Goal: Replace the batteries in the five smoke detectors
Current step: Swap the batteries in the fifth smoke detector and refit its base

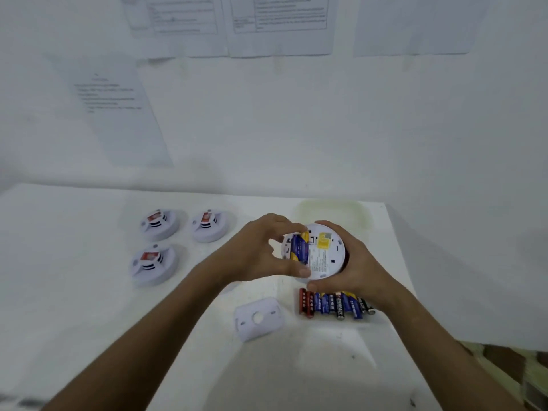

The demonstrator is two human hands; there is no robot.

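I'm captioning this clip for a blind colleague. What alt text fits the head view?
Two hands hold a round white smoke detector back-up over a white table: the right hand cups it, the left hand fingers the blue batteries in its bay. Loose batteries and a white mounting plate lie below; three more detectors sit left.

A plain test or work room: a white desk (89, 232) set against a bare white wall (326, 129) with printed instruction sheets (281, 22) taped up.
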